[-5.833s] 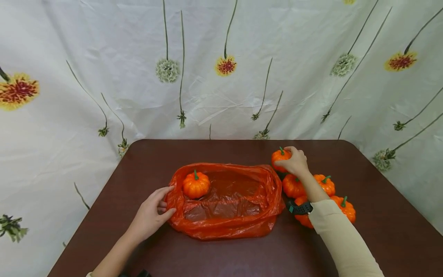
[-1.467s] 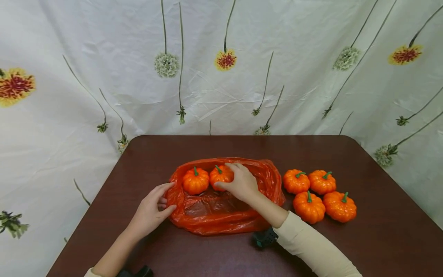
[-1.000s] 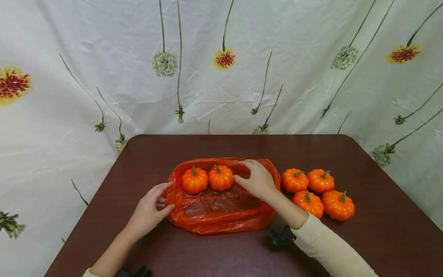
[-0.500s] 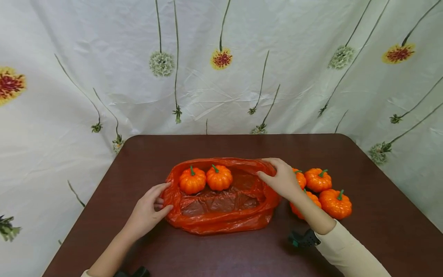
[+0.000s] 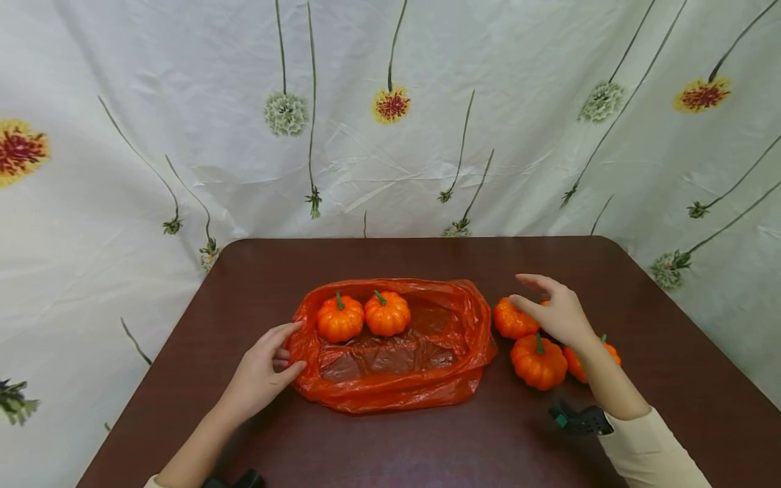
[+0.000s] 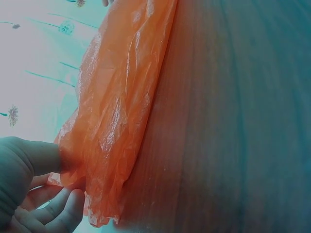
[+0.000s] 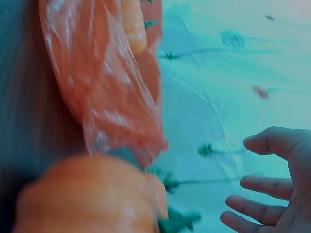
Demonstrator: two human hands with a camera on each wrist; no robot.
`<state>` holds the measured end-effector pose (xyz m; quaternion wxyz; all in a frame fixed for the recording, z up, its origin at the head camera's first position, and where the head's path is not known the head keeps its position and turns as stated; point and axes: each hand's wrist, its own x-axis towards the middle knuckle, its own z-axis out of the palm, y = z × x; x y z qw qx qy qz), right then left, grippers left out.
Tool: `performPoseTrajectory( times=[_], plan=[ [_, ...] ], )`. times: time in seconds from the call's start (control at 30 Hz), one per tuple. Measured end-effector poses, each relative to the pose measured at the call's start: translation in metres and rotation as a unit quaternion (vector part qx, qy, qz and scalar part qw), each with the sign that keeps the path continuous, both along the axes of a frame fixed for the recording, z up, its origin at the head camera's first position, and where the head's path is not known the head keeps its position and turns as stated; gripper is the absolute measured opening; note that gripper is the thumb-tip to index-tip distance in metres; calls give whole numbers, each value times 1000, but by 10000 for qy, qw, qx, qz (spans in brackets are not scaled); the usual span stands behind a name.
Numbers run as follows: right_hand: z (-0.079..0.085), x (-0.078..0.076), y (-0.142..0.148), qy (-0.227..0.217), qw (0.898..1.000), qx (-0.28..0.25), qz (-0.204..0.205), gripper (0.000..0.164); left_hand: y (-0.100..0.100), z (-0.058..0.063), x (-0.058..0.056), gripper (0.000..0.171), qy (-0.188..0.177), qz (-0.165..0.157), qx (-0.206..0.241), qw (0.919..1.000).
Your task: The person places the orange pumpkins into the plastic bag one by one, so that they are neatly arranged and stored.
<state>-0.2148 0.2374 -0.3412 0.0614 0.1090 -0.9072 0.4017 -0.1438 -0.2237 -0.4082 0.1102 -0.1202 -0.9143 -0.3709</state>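
Note:
A red plastic bag lies on its side of the table with its mouth spread upward. Inside it, toward the left, two small orange pumpkins with green stems sit side by side. My left hand holds the bag's left end, and in the left wrist view the thin plastic passes between thumb and fingers. Right of the bag, several more pumpkins stand grouped together. Over this group hovers my right hand, thumb and fingers spread apart with nothing between them. It partly hides the back right pumpkin.
The dark brown table has rounded far corners. Behind it hangs a white flower-printed cloth. A black wrist device shows below the right forearm.
My right hand brought a second pumpkin from the right group into the bag and let it go beside the first. It has since moved back right, over the group. The left hand stays put.

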Motion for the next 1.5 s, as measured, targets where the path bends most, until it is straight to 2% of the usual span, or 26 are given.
performPoseTrajectory(
  times=[0.33,0.57,0.8,1.13,1.5],
  plan=[
    [-3,-1,33,-323,9989,164,-307,64,0,0,-1,60,-107,32,-1,9999],
    [-8,1,53,-345,9972,374,-551,66,-1,-1,-1,60,14,39,-69,10000],
    [-9,-1,70,-569,9949,289,-778,70,-1,0,0,60,85,67,-92,9999],
    [-22,-9,88,-1282,9903,300,-434,76,0,1,-3,59,89,11,-82,9999],
    [-34,-15,92,-1700,9846,219,-338,81,0,2,-2,60,69,-21,-40,10000]
  ],
)
